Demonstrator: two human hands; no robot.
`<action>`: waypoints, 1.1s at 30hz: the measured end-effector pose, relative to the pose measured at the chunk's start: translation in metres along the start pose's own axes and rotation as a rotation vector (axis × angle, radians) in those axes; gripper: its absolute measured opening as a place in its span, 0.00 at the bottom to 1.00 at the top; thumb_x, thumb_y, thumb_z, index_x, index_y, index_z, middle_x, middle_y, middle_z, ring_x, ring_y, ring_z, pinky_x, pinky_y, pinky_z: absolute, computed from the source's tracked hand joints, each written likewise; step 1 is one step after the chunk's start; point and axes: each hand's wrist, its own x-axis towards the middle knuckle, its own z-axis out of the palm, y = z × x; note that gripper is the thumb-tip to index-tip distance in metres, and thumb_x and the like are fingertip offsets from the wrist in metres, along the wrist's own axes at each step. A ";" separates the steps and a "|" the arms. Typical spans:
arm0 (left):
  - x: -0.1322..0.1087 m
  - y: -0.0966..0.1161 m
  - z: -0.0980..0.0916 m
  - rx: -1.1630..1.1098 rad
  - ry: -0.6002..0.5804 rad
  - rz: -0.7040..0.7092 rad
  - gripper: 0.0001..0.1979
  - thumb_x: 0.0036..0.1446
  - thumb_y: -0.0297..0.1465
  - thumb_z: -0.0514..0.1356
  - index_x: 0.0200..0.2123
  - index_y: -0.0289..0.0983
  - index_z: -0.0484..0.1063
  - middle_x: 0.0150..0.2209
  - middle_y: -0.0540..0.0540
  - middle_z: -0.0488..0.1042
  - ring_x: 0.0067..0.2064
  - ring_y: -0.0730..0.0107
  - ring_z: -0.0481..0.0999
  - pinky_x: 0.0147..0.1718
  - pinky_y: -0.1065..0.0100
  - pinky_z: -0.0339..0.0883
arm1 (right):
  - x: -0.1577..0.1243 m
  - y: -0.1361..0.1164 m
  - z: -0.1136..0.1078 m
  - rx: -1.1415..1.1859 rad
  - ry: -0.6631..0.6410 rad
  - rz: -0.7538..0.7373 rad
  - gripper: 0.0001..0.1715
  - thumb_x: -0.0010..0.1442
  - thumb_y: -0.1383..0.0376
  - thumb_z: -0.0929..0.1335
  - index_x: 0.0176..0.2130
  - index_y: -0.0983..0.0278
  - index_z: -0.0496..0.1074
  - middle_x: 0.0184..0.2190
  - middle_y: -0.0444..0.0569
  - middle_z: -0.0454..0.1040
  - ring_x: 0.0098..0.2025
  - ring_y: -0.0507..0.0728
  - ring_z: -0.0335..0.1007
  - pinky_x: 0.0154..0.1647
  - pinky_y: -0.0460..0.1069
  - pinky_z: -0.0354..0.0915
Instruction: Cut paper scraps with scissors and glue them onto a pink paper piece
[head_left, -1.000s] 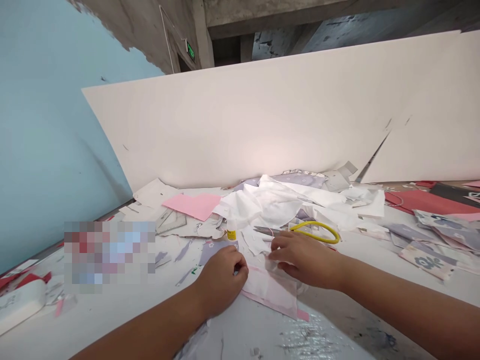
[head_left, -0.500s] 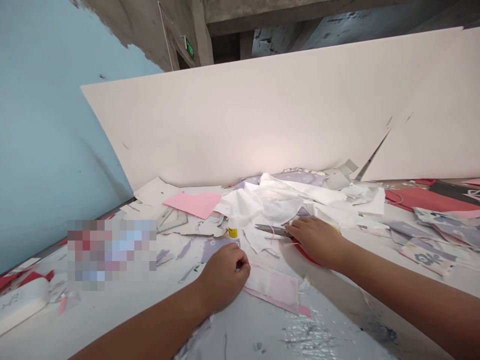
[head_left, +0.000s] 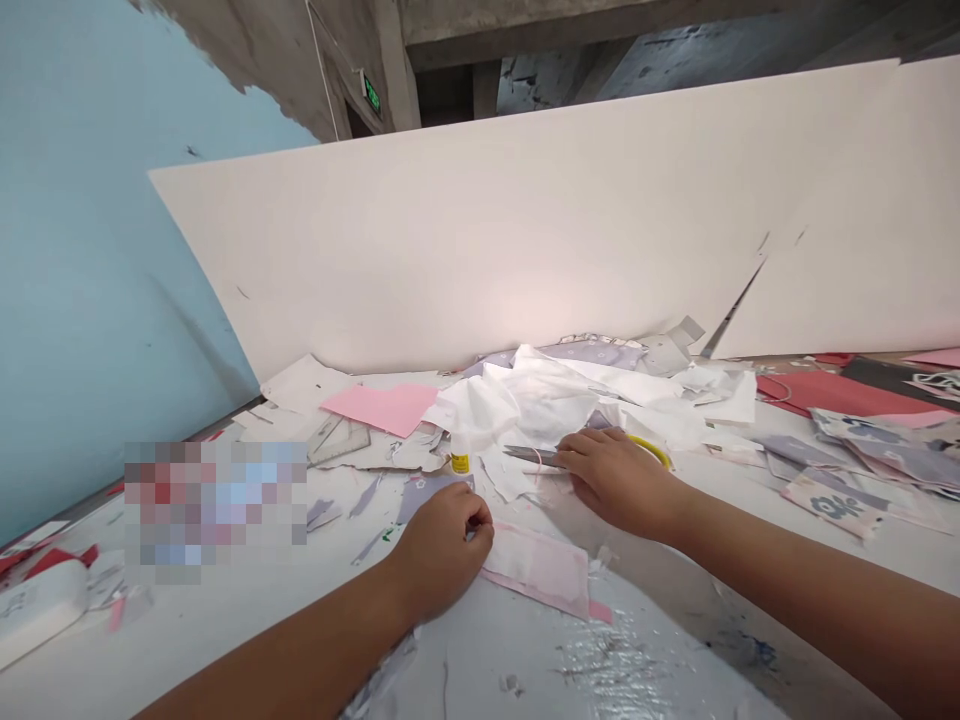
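My right hand (head_left: 619, 480) is closed over a pair of scissors, palm down on the table. The scissors' grey blades (head_left: 529, 456) point left from under its fingers, and a yellow loop (head_left: 651, 450), which looks like a handle, shows behind the knuckles. My left hand (head_left: 446, 540) rests with curled fingers, thumb near the index finger; whether anything is inside cannot be seen. Beside it lies a flat pink fabric piece (head_left: 544, 570) with a pale panel. A small yellow-labelled container (head_left: 460, 462) stands just beyond the left hand, near crumpled white cloth (head_left: 547, 400).
A tall white board (head_left: 487, 240) stands behind the table. Pink paper (head_left: 382, 408), red sheets (head_left: 840, 395) and patterned fabric pieces (head_left: 832, 500) lie around. A white rounded object (head_left: 41, 610) sits at the left edge. One area at left is pixelated.
My right hand has shifted slightly on the scissors; a red handle below it is now out of sight and more of the yellow loop shows. My left hand keeps its curled pose.
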 end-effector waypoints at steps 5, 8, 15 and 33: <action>0.000 0.001 0.000 0.007 0.009 0.017 0.05 0.49 0.27 0.51 0.24 0.38 0.65 0.29 0.50 0.66 0.30 0.71 0.65 0.29 0.68 0.59 | 0.023 -0.017 0.013 0.112 -0.028 -0.109 0.14 0.58 0.71 0.59 0.40 0.62 0.71 0.41 0.49 0.73 0.44 0.57 0.64 0.43 0.51 0.59; 0.001 -0.001 0.001 0.008 0.008 0.022 0.05 0.49 0.27 0.51 0.25 0.38 0.65 0.29 0.50 0.66 0.31 0.71 0.65 0.30 0.68 0.60 | 0.032 -0.022 0.018 0.146 -0.031 -0.137 0.16 0.56 0.72 0.60 0.42 0.62 0.71 0.44 0.49 0.73 0.47 0.58 0.63 0.45 0.52 0.59; 0.000 -0.001 -0.001 -0.008 0.002 0.009 0.05 0.50 0.28 0.51 0.25 0.39 0.65 0.29 0.50 0.66 0.31 0.71 0.65 0.29 0.69 0.60 | 0.022 -0.026 0.007 0.174 0.003 -0.075 0.16 0.57 0.72 0.59 0.42 0.63 0.71 0.41 0.51 0.73 0.46 0.60 0.63 0.45 0.56 0.57; 0.015 -0.015 -0.036 0.156 0.087 -0.171 0.13 0.52 0.25 0.45 0.32 0.40 0.68 0.38 0.48 0.71 0.38 0.67 0.70 0.33 0.69 0.63 | -0.057 -0.051 -0.011 0.448 -0.139 -0.148 0.14 0.59 0.67 0.59 0.41 0.59 0.70 0.40 0.50 0.73 0.43 0.59 0.64 0.44 0.54 0.60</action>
